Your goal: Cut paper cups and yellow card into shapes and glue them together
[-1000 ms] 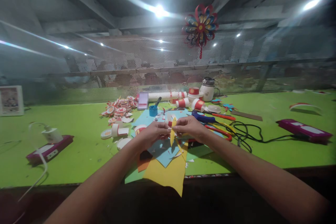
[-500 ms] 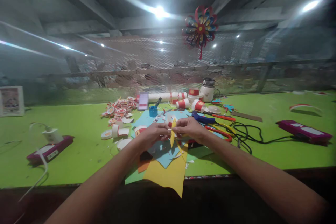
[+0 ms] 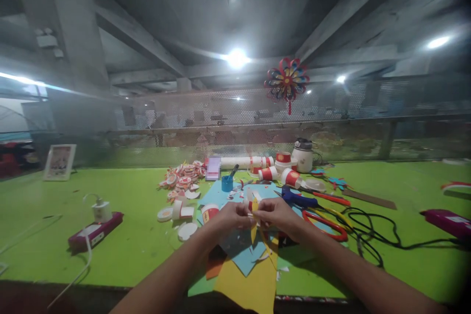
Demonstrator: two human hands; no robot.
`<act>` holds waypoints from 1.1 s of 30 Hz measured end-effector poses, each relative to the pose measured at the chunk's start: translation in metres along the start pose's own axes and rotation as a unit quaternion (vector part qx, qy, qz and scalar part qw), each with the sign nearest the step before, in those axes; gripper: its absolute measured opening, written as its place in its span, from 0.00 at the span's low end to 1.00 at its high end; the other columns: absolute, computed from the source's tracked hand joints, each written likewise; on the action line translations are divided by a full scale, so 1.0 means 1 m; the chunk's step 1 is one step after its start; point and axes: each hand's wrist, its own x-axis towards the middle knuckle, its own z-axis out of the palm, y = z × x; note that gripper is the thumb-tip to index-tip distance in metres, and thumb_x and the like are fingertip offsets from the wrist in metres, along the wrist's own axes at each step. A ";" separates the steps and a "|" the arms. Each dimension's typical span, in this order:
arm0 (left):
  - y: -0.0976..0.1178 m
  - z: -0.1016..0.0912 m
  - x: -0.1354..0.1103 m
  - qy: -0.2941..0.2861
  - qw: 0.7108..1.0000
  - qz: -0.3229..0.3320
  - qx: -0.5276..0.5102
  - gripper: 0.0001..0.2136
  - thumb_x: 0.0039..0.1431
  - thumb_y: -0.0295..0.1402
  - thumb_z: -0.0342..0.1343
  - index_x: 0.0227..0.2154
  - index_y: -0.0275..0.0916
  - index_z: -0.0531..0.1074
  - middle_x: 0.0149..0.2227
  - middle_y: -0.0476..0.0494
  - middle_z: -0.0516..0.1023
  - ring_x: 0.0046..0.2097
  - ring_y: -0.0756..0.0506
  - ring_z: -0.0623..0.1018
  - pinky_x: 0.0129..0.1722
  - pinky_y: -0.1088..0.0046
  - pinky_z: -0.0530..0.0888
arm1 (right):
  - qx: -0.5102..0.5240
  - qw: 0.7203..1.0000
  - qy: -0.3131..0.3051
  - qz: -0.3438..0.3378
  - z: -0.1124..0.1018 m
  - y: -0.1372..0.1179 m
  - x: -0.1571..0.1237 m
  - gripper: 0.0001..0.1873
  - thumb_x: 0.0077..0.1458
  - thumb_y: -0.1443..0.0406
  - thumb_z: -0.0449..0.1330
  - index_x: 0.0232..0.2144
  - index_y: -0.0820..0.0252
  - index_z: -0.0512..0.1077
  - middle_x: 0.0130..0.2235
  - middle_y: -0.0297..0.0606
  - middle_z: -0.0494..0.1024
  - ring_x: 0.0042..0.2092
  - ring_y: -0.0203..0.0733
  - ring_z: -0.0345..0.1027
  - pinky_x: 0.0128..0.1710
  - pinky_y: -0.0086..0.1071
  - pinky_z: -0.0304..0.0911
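Observation:
A narrow yellow paper piece (image 3: 253,233), pointed at its lower end, hangs upright between my two hands. My right hand (image 3: 278,214) pinches it near the middle between thumb and fingers. My left hand (image 3: 234,216) is closed at its fingertips on a small white piece touching the yellow paper; its shape is mostly hidden. Beneath both hands lie light blue paper (image 3: 243,255) and yellow paper (image 3: 245,282) with white scraps. A red and white paper cup (image 3: 210,213) is beside my left hand.
Right of my hands are a blue-handled glue gun (image 3: 300,198), red-handled scissors (image 3: 326,228) and a black cable (image 3: 390,240). Behind stand a blue pot (image 3: 227,184), paper cups (image 3: 290,177) and a white jar (image 3: 303,157). Cut cup pieces (image 3: 184,176) pile up left, beyond a power strip (image 3: 95,233).
The head view has tilted up and turned left, so the table appears lower and farther right. Both hands keep their grip on the small pieces, with little visible movement between them.

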 end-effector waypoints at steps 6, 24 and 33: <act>-0.001 0.002 0.000 0.008 1.000 0.004 -0.017 0.07 0.37 0.30 0.62 0.19 0.34 0.69 0.17 0.53 0.67 0.20 0.55 0.61 0.23 0.75 0.55 | 0.002 1.000 0.000 0.006 0.001 0.000 -0.001 0.15 0.42 0.58 0.65 0.18 0.64 0.69 0.14 0.28 0.67 0.18 0.29 0.58 0.19 0.25 0.53; 0.008 0.005 0.002 0.071 0.987 0.045 -0.136 0.15 0.37 0.37 0.67 0.21 0.35 0.67 0.17 0.54 0.65 0.20 0.55 0.62 0.22 0.77 0.55 | 0.010 0.999 -0.036 0.038 0.006 -0.002 -0.002 0.25 0.43 0.47 0.63 0.21 0.67 0.73 0.17 0.34 0.72 0.18 0.31 0.62 0.20 0.26 0.58; 0.006 0.003 0.002 0.041 0.989 0.045 -0.132 0.16 0.40 0.40 0.66 0.21 0.33 0.69 0.20 0.51 0.68 0.23 0.54 0.64 0.25 0.76 0.57 | 0.031 0.998 -0.051 0.033 0.006 0.000 -0.005 0.14 0.44 0.58 0.64 0.20 0.65 0.74 0.17 0.31 0.71 0.19 0.30 0.62 0.20 0.24 0.56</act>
